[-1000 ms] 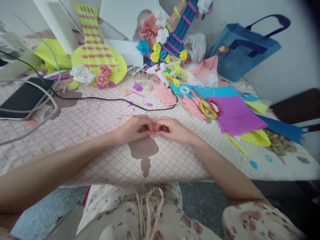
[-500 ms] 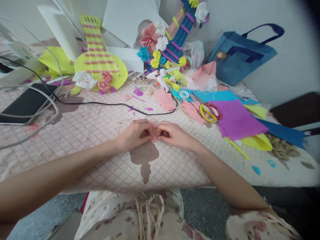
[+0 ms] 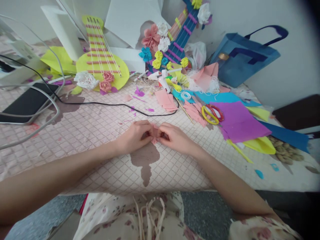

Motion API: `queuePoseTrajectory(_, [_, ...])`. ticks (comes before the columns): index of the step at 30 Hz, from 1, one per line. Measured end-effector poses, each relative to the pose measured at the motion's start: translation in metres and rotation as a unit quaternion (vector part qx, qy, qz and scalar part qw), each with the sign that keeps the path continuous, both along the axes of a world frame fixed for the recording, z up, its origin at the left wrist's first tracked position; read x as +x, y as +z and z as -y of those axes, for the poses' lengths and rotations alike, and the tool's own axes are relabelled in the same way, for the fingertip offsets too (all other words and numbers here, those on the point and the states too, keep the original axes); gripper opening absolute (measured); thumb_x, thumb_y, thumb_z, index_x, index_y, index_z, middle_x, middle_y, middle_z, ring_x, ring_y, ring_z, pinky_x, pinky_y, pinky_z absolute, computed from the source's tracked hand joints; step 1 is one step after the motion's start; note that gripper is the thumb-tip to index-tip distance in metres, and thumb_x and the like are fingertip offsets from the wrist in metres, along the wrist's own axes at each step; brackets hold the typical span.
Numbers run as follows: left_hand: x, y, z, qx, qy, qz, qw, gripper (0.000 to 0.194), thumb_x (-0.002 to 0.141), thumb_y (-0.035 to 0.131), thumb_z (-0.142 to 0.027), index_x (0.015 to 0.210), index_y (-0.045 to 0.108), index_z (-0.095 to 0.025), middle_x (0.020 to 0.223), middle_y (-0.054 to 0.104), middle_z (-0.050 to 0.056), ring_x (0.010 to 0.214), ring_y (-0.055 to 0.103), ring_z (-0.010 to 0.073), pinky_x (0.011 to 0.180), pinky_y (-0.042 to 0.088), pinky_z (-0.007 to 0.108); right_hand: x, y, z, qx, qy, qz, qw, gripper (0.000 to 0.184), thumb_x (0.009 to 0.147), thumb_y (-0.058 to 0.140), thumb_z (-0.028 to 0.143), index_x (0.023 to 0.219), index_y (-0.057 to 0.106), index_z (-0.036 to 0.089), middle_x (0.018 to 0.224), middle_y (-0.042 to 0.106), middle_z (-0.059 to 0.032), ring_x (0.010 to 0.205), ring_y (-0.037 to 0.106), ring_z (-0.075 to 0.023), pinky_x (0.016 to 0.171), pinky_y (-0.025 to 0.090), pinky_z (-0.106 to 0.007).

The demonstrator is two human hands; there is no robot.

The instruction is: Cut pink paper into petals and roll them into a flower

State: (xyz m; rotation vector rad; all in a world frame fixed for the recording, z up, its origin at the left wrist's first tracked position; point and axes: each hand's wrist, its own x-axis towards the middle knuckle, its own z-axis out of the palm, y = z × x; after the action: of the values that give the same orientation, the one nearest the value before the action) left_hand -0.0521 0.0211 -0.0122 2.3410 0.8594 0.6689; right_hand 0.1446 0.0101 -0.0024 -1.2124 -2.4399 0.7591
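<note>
Between my hands is a small piece of pink crepe paper (image 3: 155, 132), its edges gathered and creased. My left hand (image 3: 137, 136) pinches its left side between thumb and fingers. On the other side my right hand (image 3: 174, 137) pinches the right edge the same way. Both hands hover low over the quilted tablecloth, above a dark stain. Fingertips hide much of the paper. Beyond them lie pink paper pieces (image 3: 165, 100), with more pink strips (image 3: 196, 112) beside the scissors (image 3: 212, 114), whose handles are yellow and red.
A black cable (image 3: 105, 103) crosses behind my hands. A white glue gun (image 3: 162, 80) rests farther back. At the rear stand a yellow paper guitar (image 3: 100, 66) and a blue one (image 3: 182, 40) with paper flowers. Purple paper (image 3: 240, 121) and a blue bag (image 3: 250, 60) are at right.
The view has shifted slightly, so the scene sits a little farther right. Both hands keep their pinch on the pink paper, with only slight finger movement.
</note>
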Motion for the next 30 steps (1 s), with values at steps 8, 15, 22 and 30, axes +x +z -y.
queuePoseTrajectory(8, [0.0033,-0.0014,0.0057,0.019,0.028,-0.005,0.999,0.011,0.076,0.051,-0.006,0.072,0.057,-0.015,0.079,0.056,0.004,0.079,0.052,0.0158,0.075,0.043,0.031,0.0002,0.0007,0.0000,0.009,0.018,0.002,1.000,0.007,0.080,0.052,0.012,0.078,0.053,0.019,0.083,0.050,-0.0001,0.076,0.050,-0.0123,0.067,0.037,-0.024])
queuePoseTrajectory(15, [0.0027,0.0011,0.0077,0.018,0.031,-0.009,0.999,0.011,0.077,0.050,-0.006,0.071,0.056,-0.014,0.079,0.055,0.004,0.078,0.051,0.0155,0.074,0.044,0.030,-0.0004,0.0026,0.0008,0.026,0.027,0.010,0.999,0.008,0.082,0.050,0.012,0.080,0.053,0.019,0.087,0.050,-0.0010,0.079,0.051,-0.0130,0.070,0.037,-0.024])
queuePoseTrajectory(22, [0.0027,0.0016,0.0080,0.023,0.034,-0.012,0.999,0.012,0.076,0.050,-0.006,0.071,0.055,-0.015,0.078,0.054,0.004,0.078,0.051,0.0156,0.073,0.044,0.030,0.0004,0.0032,0.0013,0.041,0.033,0.022,0.998,0.007,0.084,0.049,0.014,0.081,0.052,0.019,0.090,0.051,-0.0016,0.081,0.051,-0.0138,0.070,0.038,-0.025])
queuePoseTrajectory(30, [0.0031,-0.0018,0.0084,0.032,0.043,-0.021,0.998,0.009,0.076,0.051,-0.008,0.071,0.054,-0.014,0.078,0.054,0.005,0.077,0.051,0.0160,0.073,0.043,0.031,-0.0013,0.0000,0.0020,0.058,0.027,0.035,0.997,0.007,0.084,0.049,0.014,0.081,0.052,0.020,0.089,0.051,-0.0012,0.081,0.052,-0.0135,0.069,0.038,-0.025])
